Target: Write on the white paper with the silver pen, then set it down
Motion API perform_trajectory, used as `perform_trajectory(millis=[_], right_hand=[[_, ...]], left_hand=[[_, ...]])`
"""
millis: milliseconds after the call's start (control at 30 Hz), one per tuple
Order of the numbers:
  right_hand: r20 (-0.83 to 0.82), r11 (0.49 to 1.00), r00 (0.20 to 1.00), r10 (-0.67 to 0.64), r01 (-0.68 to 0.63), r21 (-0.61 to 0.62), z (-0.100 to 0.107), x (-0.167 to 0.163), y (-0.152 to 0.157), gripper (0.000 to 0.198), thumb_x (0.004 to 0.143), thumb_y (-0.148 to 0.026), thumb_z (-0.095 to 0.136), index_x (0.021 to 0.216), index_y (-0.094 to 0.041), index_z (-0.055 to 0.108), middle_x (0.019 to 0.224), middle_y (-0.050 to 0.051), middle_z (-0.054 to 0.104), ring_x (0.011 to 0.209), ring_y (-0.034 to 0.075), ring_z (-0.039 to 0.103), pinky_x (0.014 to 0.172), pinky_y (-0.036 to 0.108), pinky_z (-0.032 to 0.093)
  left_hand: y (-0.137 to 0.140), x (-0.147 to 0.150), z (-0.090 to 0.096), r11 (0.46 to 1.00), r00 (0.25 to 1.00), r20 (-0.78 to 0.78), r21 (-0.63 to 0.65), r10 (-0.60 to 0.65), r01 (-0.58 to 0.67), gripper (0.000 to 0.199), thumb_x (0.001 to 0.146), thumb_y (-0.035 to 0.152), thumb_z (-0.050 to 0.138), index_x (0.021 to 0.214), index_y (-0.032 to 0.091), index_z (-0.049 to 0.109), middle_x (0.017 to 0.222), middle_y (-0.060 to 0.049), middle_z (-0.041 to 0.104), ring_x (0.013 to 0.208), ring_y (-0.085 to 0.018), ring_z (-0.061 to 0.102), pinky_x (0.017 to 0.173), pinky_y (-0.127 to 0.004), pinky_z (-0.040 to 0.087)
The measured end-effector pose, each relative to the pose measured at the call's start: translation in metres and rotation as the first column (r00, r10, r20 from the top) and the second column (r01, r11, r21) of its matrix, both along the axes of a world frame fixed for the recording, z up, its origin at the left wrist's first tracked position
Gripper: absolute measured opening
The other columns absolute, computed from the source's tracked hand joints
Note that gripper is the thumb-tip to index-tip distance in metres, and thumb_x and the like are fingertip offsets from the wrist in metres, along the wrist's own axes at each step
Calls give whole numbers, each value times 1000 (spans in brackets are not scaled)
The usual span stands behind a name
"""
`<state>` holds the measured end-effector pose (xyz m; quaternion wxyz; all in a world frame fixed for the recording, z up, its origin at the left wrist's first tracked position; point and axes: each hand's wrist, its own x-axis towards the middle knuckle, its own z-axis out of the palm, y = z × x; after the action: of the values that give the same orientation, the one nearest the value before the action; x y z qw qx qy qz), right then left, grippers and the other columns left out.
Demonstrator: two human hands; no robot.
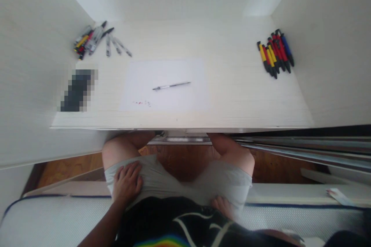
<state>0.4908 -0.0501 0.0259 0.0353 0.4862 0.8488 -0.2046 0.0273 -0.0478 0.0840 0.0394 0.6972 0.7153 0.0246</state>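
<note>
- white walls close in on three sides of a pale bench [232, 100], seen from above by a seated person.
- left hand [126, 184] lies flat on the left thigh, fingers [133, 170] spread loosely and holding nothing.
- right hand [222, 205] rests on the right thigh, mostly hidden by the shorts; i cannot tell how its fingers lie.
- a slim silver pen [171, 85] lies alone across the middle of a white sheet of paper [165, 73], well apart from both hands.
- it looks thin, stiff and light, probably smooth enough to roll; a pinch at mid-barrel would suit it.
- small red marks [141, 103] sit near the sheet's lower left edge.
- grey and dark pens [95, 40] are heaped at the back left; red, yellow and blue pens [275, 53] at the back right.
- a blurred dark object [77, 90] lies at the left.
</note>
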Motion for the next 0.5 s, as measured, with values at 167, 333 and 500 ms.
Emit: perform_trajectory(millis=[167,333,500], right_hand=[[-18,988,999,51,-48,148,-18,-6,6,13,72,-15,61,83,-16,66,93,18,66,78,38,65,61,48,51],[-97,977,988,119,-99,187,-7,-16,20,13,69,-14,57,80,-15,64,84,14,61,72,31,61,60,43,48],[-203,983,975,84,-47,178,15,-50,42,18,85,-16,49,73,-16,63,75,10,61,68,28,61,63,40,46]], left_hand=[[35,10,4,998,985,170,52,25,-34,52,105,28,23,96,8,70,91,-17,65,86,-38,63,80,-52,48],[130,45,68,990,870,485,-49,-92,133,40,100,32,33,107,23,72,102,0,69,90,-26,67,78,-40,50],[181,33,244,703,596,707,-198,-381,684,24,86,31,41,72,33,62,70,13,58,64,-18,61,63,-35,44]])
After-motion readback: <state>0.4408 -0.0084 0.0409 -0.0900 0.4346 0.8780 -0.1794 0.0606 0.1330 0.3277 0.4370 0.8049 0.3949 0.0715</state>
